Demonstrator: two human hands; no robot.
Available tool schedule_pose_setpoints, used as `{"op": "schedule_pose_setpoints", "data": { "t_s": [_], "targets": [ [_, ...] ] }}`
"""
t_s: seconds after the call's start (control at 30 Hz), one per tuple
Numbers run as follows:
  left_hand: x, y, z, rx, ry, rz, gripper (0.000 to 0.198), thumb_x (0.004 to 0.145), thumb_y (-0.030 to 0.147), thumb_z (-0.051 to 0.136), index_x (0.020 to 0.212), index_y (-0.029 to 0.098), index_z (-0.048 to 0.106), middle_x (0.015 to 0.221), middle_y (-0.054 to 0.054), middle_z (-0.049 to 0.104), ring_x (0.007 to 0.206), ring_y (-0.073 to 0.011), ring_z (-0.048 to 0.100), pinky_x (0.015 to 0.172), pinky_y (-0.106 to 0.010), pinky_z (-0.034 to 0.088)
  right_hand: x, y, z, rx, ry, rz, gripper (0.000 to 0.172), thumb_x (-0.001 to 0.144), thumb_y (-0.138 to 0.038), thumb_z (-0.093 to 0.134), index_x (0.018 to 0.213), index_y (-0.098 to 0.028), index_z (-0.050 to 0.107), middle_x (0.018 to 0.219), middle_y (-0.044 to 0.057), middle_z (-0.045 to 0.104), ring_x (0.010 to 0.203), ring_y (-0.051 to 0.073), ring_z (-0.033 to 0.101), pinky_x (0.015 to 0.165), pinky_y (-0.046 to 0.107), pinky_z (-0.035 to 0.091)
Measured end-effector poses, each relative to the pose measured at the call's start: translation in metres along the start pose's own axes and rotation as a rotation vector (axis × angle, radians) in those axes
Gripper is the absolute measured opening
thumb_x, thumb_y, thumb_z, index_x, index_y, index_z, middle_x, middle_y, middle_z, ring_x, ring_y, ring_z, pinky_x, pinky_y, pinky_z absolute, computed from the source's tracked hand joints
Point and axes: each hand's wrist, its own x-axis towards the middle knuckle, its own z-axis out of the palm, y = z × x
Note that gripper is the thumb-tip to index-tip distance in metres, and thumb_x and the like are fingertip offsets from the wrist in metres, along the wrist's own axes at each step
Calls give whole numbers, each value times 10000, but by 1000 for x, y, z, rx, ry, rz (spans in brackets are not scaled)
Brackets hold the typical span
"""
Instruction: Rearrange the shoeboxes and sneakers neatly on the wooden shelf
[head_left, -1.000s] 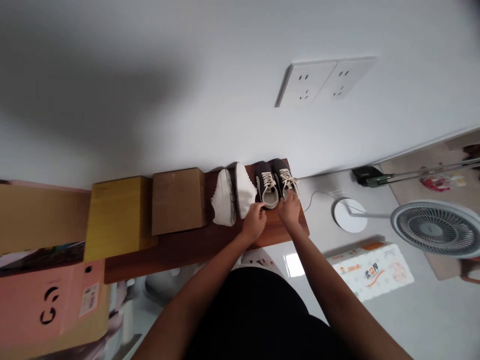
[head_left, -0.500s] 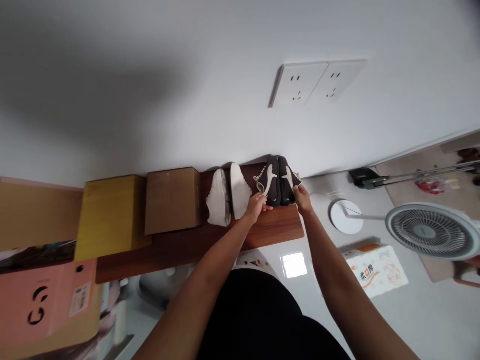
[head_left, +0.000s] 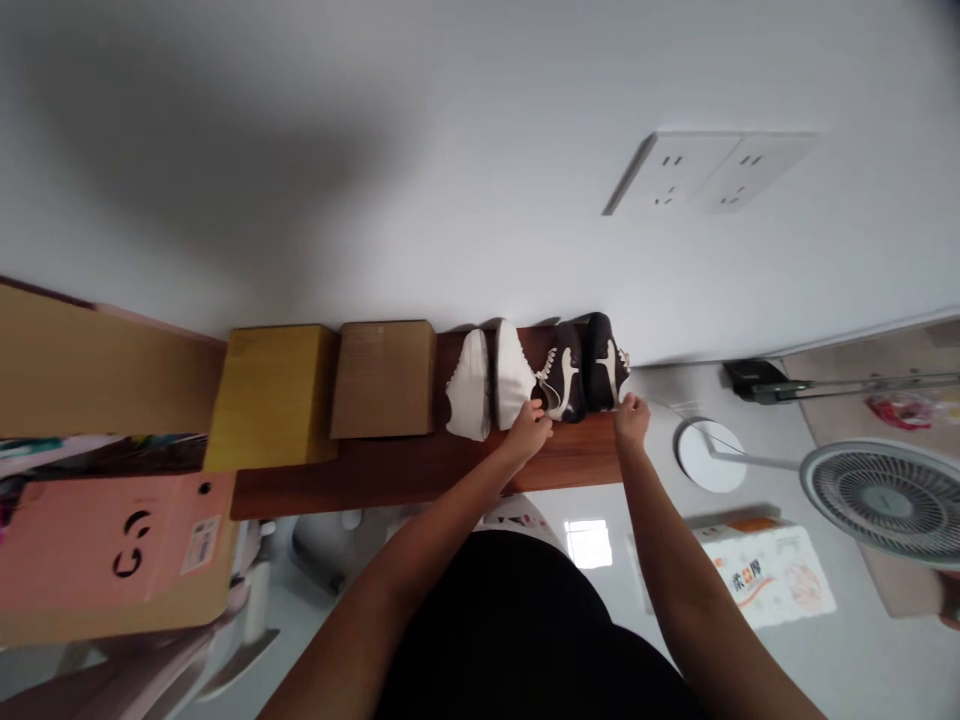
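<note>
Two dark sneakers with cream trim stand on their sides, a narrow gap between them, near the right end of a reddish-brown wooden shelf (head_left: 555, 460). My left hand (head_left: 529, 430) has its fingers closed at the near end of the left dark sneaker (head_left: 568, 375). With thumb and fingers pinched, my right hand (head_left: 632, 420) holds the near edge of the right dark sneaker (head_left: 604, 360). Just left of them, a pair of white shoes (head_left: 514, 375) rests on edge, close to my left hand.
Left along the shelf sit a brown box (head_left: 384, 380) and a yellow box (head_left: 266, 400). A pink carton (head_left: 90, 540) is lower left. The wall with sockets (head_left: 701, 170) rises behind. On the floor at right are a fan (head_left: 885, 500) and a tissue pack (head_left: 772, 575).
The dark sneakers, pressed together before, now stand slightly apart, with the right one farther right. My hands have spread a little. The camera view has shifted left.
</note>
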Motion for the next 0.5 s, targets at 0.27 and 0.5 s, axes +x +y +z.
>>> {"op": "schedule_pose_setpoints", "data": {
  "t_s": [0.27,0.5],
  "targets": [
    [-117,-52,-152,140,212,-127,335,848,346,587,1130,184,667,1087,-108,716,921,-199,687,861,-328,515,-129,-10,27,123,-109,-43,453,892,-511,434,1075,-144,625,1117,203,672,1061,320,629,943,429,470],
    [-181,-105,-256,148,410,-112,266,837,274,588,1066,179,685,1025,-91,735,936,-207,695,904,-344,525,-238,-64,91,144,-697,-177,352,842,-497,565,1016,-209,672,982,73,733,910,244,680,882,417,531]
  ]
}}
